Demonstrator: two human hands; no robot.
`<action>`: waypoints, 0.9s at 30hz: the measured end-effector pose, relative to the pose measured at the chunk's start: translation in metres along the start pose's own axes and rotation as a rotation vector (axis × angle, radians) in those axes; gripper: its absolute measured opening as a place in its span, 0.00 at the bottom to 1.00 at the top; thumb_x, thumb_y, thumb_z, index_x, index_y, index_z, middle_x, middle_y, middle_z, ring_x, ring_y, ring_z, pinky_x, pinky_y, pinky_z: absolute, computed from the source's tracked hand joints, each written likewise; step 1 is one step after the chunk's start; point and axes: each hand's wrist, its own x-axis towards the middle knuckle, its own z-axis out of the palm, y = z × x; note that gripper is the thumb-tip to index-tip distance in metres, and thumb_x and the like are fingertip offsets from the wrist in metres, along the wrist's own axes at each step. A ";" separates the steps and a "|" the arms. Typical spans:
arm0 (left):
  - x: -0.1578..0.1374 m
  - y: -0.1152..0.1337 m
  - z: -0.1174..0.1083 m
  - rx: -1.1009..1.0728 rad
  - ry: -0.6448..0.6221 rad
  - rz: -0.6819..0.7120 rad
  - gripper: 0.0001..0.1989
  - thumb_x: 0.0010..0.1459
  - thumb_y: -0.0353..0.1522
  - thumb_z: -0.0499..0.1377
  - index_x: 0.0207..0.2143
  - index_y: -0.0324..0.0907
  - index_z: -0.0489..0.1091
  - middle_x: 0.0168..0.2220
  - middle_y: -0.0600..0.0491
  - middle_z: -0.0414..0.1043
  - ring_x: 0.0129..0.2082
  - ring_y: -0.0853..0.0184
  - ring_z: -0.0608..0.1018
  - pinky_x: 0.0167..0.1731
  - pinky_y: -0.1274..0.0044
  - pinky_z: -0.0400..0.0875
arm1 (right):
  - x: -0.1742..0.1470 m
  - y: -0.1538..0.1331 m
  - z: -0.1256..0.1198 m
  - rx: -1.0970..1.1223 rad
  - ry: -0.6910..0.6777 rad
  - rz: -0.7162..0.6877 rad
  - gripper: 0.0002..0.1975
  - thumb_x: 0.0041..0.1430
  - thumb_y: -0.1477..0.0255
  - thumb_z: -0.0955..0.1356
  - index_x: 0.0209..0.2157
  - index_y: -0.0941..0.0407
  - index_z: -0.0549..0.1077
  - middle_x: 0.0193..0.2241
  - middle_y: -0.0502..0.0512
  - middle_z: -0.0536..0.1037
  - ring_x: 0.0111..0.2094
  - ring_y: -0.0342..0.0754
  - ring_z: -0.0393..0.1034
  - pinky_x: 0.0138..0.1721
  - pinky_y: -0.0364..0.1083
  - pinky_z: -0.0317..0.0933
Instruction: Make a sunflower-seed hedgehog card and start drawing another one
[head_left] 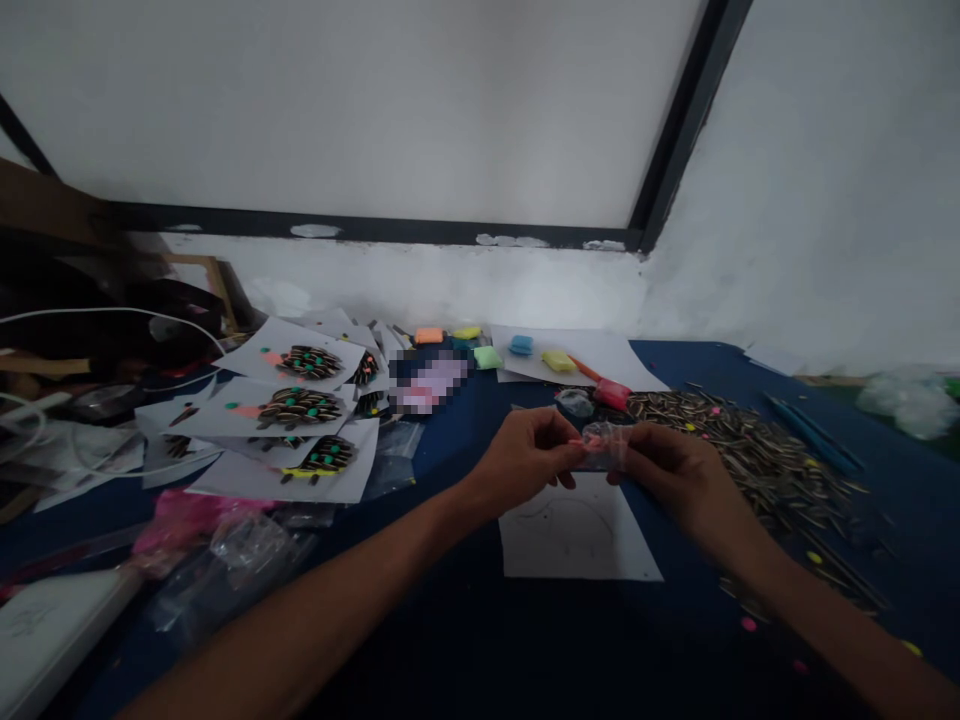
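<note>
Above the paper, my left hand (525,452) and my right hand (679,475) meet at a small clear plastic wrapper (606,445) with pinkish-orange modelling clay (592,441) in it. The fingertips of my left hand are pinched on a bit of the clay at the wrapper's left end. My right hand pinches the wrapper's right end between thumb and fingers. Just below lies a white sheet (574,545) with a pencil outline of a rounded animal, partly covered by my hands.
Striped sunflower seeds (750,450) are heaped on the right of the blue tabletop (420,640), beside teal tweezers (814,432). Seed-covered animal pictures (304,410) lie at left, above plastic bags (251,545). Blue (521,345) and yellow clay packs (557,360) rest on paper behind.
</note>
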 end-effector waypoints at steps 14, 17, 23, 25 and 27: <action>-0.006 -0.005 0.002 0.387 0.100 0.118 0.12 0.50 0.36 0.62 0.22 0.36 0.67 0.21 0.56 0.67 0.22 0.75 0.67 0.19 0.84 0.57 | -0.006 0.022 0.006 0.039 -0.058 -0.077 0.11 0.47 0.61 0.74 0.30 0.53 0.79 0.26 0.53 0.78 0.27 0.46 0.70 0.29 0.44 0.66; -0.005 -0.004 0.001 0.407 0.098 0.122 0.13 0.50 0.36 0.62 0.21 0.37 0.66 0.20 0.56 0.65 0.21 0.75 0.66 0.18 0.84 0.57 | -0.007 0.019 0.007 -0.027 -0.019 -0.097 0.11 0.49 0.61 0.73 0.28 0.54 0.78 0.23 0.52 0.77 0.25 0.45 0.69 0.27 0.43 0.65; -0.001 0.000 -0.001 0.103 -0.054 0.059 0.07 0.53 0.32 0.61 0.30 0.35 0.70 0.24 0.55 0.69 0.20 0.75 0.70 0.21 0.82 0.68 | -0.002 0.005 0.003 -0.016 0.035 -0.036 0.15 0.46 0.57 0.72 0.24 0.55 0.74 0.22 0.50 0.75 0.21 0.44 0.69 0.24 0.43 0.66; 0.000 0.001 -0.002 0.061 -0.057 0.036 0.05 0.53 0.28 0.59 0.32 0.34 0.72 0.25 0.54 0.69 0.19 0.76 0.71 0.21 0.82 0.69 | 0.000 0.004 0.002 -0.011 0.039 -0.012 0.16 0.45 0.56 0.73 0.24 0.55 0.74 0.22 0.51 0.76 0.21 0.44 0.68 0.24 0.44 0.66; 0.001 0.002 -0.002 0.034 -0.054 -0.006 0.05 0.53 0.25 0.58 0.33 0.34 0.73 0.25 0.55 0.70 0.18 0.77 0.71 0.21 0.82 0.69 | 0.000 0.006 0.001 0.000 0.044 0.014 0.16 0.43 0.56 0.74 0.24 0.54 0.75 0.24 0.52 0.77 0.21 0.44 0.69 0.24 0.44 0.66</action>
